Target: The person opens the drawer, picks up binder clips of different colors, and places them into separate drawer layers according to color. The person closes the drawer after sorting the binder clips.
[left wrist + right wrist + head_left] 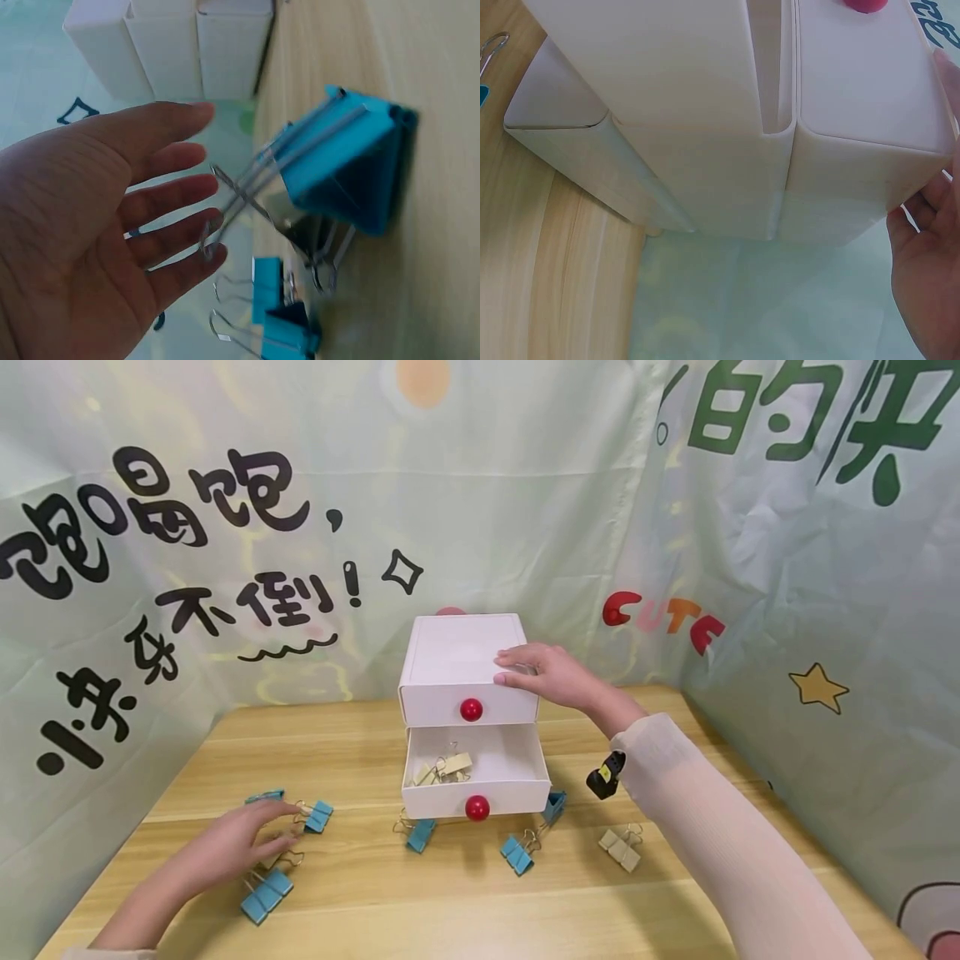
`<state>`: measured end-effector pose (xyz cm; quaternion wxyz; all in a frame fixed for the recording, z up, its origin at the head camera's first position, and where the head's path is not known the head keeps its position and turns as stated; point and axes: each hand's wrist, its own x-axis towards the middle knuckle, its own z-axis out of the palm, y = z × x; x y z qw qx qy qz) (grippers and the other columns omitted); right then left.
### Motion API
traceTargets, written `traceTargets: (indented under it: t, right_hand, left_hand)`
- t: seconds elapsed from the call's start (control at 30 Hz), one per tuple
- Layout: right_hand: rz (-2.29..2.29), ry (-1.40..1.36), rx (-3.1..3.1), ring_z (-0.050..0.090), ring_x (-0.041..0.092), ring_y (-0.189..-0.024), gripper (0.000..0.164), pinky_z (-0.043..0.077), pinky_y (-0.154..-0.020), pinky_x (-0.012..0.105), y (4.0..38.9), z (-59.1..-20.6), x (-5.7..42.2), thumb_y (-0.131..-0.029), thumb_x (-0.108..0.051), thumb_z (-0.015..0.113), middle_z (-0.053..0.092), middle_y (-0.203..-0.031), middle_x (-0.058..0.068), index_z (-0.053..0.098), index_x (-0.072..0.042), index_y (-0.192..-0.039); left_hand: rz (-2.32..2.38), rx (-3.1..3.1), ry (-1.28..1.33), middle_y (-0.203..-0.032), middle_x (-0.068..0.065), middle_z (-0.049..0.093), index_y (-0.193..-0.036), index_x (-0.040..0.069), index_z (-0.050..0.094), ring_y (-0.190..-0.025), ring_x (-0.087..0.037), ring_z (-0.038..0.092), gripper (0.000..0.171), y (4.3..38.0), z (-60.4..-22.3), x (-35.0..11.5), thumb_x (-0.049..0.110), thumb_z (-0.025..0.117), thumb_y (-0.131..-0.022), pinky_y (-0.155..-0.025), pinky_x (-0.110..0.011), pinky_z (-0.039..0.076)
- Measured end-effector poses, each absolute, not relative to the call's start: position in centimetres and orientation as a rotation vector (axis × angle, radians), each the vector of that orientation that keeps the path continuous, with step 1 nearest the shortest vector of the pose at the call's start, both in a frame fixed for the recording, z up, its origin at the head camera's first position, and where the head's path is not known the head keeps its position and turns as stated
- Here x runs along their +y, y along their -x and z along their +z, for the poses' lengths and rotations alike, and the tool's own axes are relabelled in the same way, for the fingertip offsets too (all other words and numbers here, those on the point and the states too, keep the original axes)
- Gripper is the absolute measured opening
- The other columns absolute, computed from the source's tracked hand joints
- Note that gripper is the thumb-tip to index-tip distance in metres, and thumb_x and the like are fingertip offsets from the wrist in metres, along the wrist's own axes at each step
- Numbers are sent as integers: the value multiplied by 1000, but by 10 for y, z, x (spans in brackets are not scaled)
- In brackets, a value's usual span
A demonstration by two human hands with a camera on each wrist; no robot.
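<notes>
Binder clips (261,904) lie beside left, drawer box (453,652) under right; both hands (225,850) (558,677) loosely uncurled

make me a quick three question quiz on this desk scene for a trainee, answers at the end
1. True or false: the pulled-out drawer has only blue clips in it.
2. Which hand is at the top of the white cabinet? A) left only B) right only C) both
3. Fill in: the knob on the pulled-out drawer is ____.

Key: 1. False, beige clips show inside. 2. B, the right hand. 3. Red.
</notes>
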<state>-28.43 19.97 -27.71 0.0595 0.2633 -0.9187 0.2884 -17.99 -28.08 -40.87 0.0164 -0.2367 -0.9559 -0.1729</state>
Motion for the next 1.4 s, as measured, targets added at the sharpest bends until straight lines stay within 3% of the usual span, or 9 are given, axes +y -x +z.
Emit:
traceTargets:
  t: [0.33, 0.53, 0.83, 0.93, 1.07, 1.2, 1.4]
  right_hand:
    - [878, -801, -2784, 41, 28, -135, 54, 34, -109, 51, 284, -277, 199, -91, -47, 66, 52, -143, 4, 62, -15, -134]
    - [880, -796, -2777, 42, 28, -135, 53, 34, -109, 51, 284, -277, 200, -91, -46, 67, 53, -143, 4, 62, -15, -134]
    - [877, -790, -2788, 41, 27, -135, 53, 34, -109, 51, 285, -278, 200, -91, -47, 66, 52, -143, 3, 62, -16, -135]
    - [876, -793, -2789, 41, 28, -136, 54, 34, -109, 51, 285, -278, 200, -91, -47, 66, 52, -144, 4, 61, -16, -135]
    - [877, -788, -2788, 41, 27, -136, 54, 34, -109, 50, 285, -277, 200, -91, -47, 66, 52, -144, 3, 61, -16, -135]
    - [886, -788, -2781, 41, 27, -135, 54, 34, -109, 50, 285, -277, 200, -91, -48, 66, 52, -143, 3, 62, -16, -135]
    - [897, -787, -2788, 41, 28, -135, 55, 34, -109, 51, 282, -276, 199, -90, -47, 67, 52, -143, 3, 61, -16, -135]
  left_hand:
    - [-574, -3063, 883, -127, -15, 60, -128, 6, 62, -118, -42, 54, 52, 180, -420, -299, 39, 72, -88, -92, -57, 46]
    - [-612, -3111, 824, -127, -16, 61, -129, 4, 62, -119, -43, 53, 54, 182, -421, -299, 42, 69, -90, -94, -59, 44]
    - [-645, -3139, 799, -125, -17, 62, -131, 0, 60, -114, -37, 59, 46, 185, -422, -298, 26, 67, -94, -89, -52, 50]
    - [-677, -3158, 798, -112, -11, 65, -133, -1, 57, -97, -22, 62, 50, 187, -423, -300, 28, 67, -94, -77, -40, 52]
    - [-776, -3197, 783, -93, 1, 59, -137, -3, 52, -73, -6, 49, 58, 191, -424, -300, 30, 68, -93, -60, -28, 42]
    - [-802, -3195, 731, -93, 3, 59, -136, -4, 53, -75, -5, 50, 63, 195, -427, -298, 32, 73, -89, -61, -27, 43]
    - [-630, -3115, 760, -77, 7, 53, -129, -6, 58, -62, -4, 44, 60, 197, -432, -291, 27, 78, -83, -54, -26, 38]
